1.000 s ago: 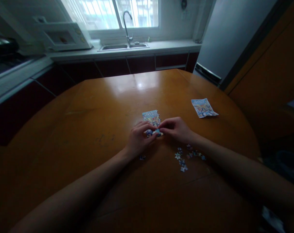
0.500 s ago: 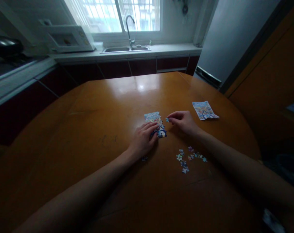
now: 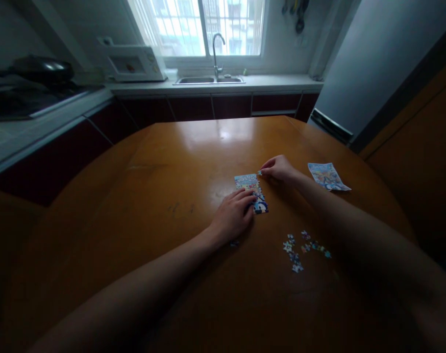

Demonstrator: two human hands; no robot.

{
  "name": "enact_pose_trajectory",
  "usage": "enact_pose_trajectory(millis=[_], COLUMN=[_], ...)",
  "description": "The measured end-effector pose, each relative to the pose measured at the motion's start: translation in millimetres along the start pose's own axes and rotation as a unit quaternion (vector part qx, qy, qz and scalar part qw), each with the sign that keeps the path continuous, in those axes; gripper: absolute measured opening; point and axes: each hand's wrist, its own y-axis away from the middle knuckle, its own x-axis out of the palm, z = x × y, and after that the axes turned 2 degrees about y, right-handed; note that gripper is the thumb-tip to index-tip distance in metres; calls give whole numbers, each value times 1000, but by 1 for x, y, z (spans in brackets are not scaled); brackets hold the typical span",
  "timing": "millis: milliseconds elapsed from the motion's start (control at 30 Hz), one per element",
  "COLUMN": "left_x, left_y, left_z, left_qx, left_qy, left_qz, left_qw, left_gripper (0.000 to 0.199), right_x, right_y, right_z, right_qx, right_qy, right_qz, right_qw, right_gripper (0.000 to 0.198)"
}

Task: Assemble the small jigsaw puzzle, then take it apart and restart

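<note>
A partly joined jigsaw puzzle (image 3: 246, 180) with a colourful print lies on the wooden table. My left hand (image 3: 235, 214) rests flat across its lower left part, fingers stretched out, covering some of the picture. With thumb and fingertips, my right hand (image 3: 279, 168) pinches a small light-blue puzzle piece (image 3: 260, 172) at the upper right corner of the joined section. Whether that piece is interlocked I cannot tell. Loose puzzle pieces (image 3: 293, 255) lie in two short groups nearer to me on the right. Another loose piece (image 3: 235, 243) sits below my left wrist, partly hidden.
A creased printed sheet (image 3: 328, 176) with a similar picture lies right of my right hand. The round wooden table (image 3: 153, 176) extends toward a counter with a sink (image 3: 195, 80) and a microwave (image 3: 135, 63). A fridge (image 3: 377, 63) stands at the far right.
My right hand has carried the puzzle piece away from me, from beside the puzzle's right edge to its upper right corner. The left hand stays on the puzzle; the camera view has shifted left.
</note>
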Motion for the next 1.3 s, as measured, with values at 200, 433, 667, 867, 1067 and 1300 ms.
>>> enact_pose_trajectory(millis=[200, 433, 667, 867, 1067, 1300], left_x=[0, 1, 0, 1, 1, 1], left_y=[1, 1, 1, 1, 1, 1], left_z=[-1, 0, -2, -1, 0, -1], left_qx=[-11, -1, -5, -5, -2, -9], left_qy=[-1, 3, 2, 1, 8, -2], left_qz=[0, -5, -7, -3, -7, 5], left_qw=[1000, 1000, 1000, 1000, 1000, 1000], left_gripper=[31, 32, 32, 31, 32, 32], right_x=[2, 1, 4, 4, 1, 10], right_y=[-6, -6, -9, -11, -6, -8], right_z=[6, 10, 16, 16, 6, -34], right_qx=[2, 13, 28, 29, -67, -303], right_qy=[35, 51, 74, 97, 102, 204], right_qz=[27, 36, 26, 16, 6, -35], right_qw=[999, 998, 997, 995, 993, 930], right_gripper=[11, 9, 16, 22, 16, 26])
